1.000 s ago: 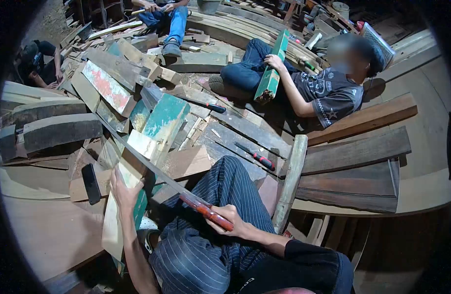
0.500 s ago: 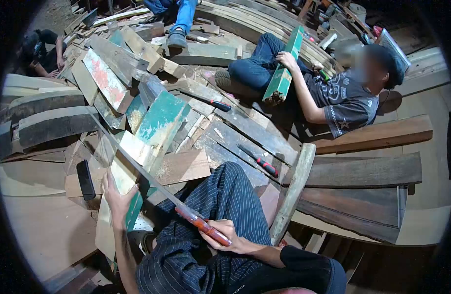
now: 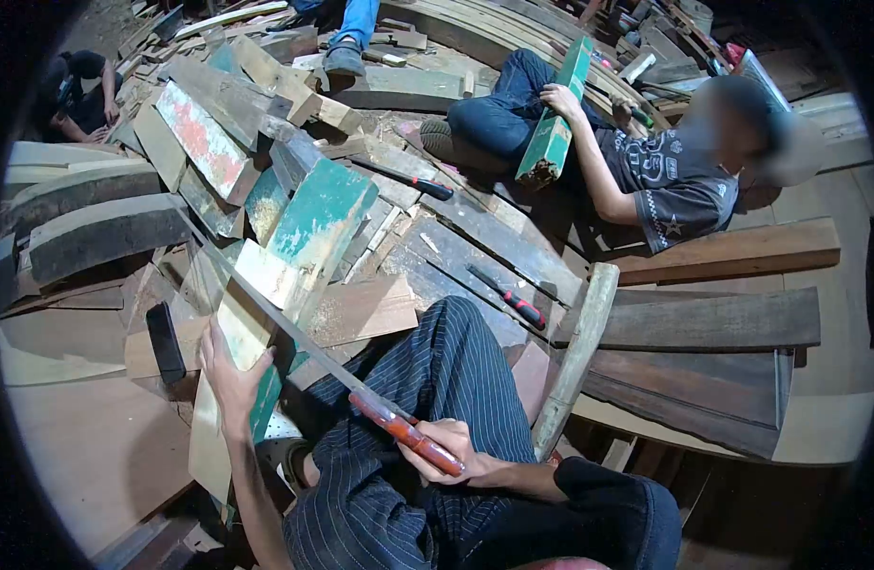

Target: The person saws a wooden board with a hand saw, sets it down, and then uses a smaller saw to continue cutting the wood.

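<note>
My left hand (image 3: 231, 378) grips the near part of a wooden beam (image 3: 325, 214), thumb on one side and fingers on the other. Green paint covers parts of the beam, while a pale stretch is bare wood. My right hand (image 3: 444, 450) is closed around the reddish-brown handle of a long, narrow-bladed hand tool (image 3: 308, 344). Its thin blade slants up and left across the bare stretch of the beam; I cannot make out teeth or an edge. Sawdust lies on a short board (image 3: 365, 309) beside my knee.
A black phone (image 3: 165, 342) leans on wood at left. Red-and-black-handled tools (image 3: 518, 306) lie on planks ahead. A pale pole (image 3: 577, 361) is right of my knee. A co-worker (image 3: 660, 180) at right holds another green beam (image 3: 557, 119). Stacked timber (image 3: 209, 142) rises at far left.
The tool in my right hand has shifted slightly right and down along the beam. My left hand keeps its hold. The co-worker's far hand has risen a little with a green-handled tool.
</note>
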### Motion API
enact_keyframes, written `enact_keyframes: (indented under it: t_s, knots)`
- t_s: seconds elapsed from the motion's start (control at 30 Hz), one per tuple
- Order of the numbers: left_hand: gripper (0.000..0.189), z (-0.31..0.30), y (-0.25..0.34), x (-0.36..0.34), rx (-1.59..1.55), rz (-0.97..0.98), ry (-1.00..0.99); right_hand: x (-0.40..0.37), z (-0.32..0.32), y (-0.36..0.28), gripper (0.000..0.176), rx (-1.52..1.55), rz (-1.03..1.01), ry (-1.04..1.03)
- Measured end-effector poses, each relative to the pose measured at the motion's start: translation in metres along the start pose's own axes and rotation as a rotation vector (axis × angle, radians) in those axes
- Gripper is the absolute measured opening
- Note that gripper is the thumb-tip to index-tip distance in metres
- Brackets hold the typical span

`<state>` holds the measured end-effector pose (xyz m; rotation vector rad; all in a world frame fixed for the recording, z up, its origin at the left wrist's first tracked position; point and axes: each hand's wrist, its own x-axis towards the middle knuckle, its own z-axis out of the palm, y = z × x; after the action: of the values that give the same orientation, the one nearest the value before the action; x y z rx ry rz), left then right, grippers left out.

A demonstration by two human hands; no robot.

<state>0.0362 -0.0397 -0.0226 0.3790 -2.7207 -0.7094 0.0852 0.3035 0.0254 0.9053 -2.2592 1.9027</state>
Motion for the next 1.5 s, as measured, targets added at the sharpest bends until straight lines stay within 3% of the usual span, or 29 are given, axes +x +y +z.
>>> enact_keyframes:
  t_s: [0.4, 0.67, 0.73, 0.8, 0.83, 0.87, 0.93, 1.03, 1.13, 1.2, 1.27, 1.37, 1.5]
  knots:
    - [0.104, 0.001, 0.000, 0.000, 0.042, 0.006, 0.013, -0.007, 0.000, -0.004, 0.013, -0.066, 0.172, 0.024]
    - [0.098, -0.002, 0.006, 0.000, -0.013, 0.031, 0.064, -0.006, -0.004, 0.003, 0.013, -0.077, 0.040, -0.011]
    - [0.093, -0.005, 0.014, 0.000, 0.008, 0.011, 0.068, -0.007, -0.011, -0.008, 0.014, -0.109, 0.192, -0.059]
    - [0.100, -0.003, 0.004, -0.001, 0.058, 0.083, 0.085, -0.015, -0.018, -0.017, 0.013, -0.379, 0.078, -0.102]
    - [0.102, -0.010, 0.016, -0.001, 0.079, 0.019, 0.068, -0.015, -0.017, -0.027, 0.013, -0.247, 0.271, -0.010]
    - [0.105, -0.009, 0.010, 0.000, -0.022, 0.012, 0.032, -0.021, -0.020, -0.033, 0.016, -0.211, 0.350, -0.048]
    - [0.114, -0.008, 0.007, -0.002, 0.026, -0.012, 0.034, -0.043, -0.025, -0.030, 0.019, -0.504, 0.164, -0.086]
    - [0.113, -0.005, 0.000, -0.004, 0.026, 0.000, 0.029, -0.048, -0.023, -0.023, 0.018, -0.389, 0.247, -0.133]
    - [0.119, -0.006, -0.001, -0.001, -0.002, -0.043, -0.041, -0.004, 0.003, -0.020, 0.015, -0.312, 0.236, -0.150]
    - [0.119, -0.005, -0.002, -0.001, 0.007, -0.028, -0.023, 0.032, 0.031, 0.000, 0.014, -0.198, 0.252, -0.037]
    - [0.118, -0.008, 0.000, -0.001, -0.013, -0.040, -0.001, 0.056, 0.049, 0.027, 0.015, -0.206, 0.209, -0.018]
    - [0.117, -0.010, 0.004, 0.000, -0.020, -0.069, 0.018, 0.066, 0.054, 0.019, 0.017, -0.236, 0.202, -0.053]
    - [0.116, 0.002, -0.004, -0.001, 0.009, -0.063, 0.048, -0.001, 0.016, 0.001, 0.017, -0.406, 0.244, -0.075]
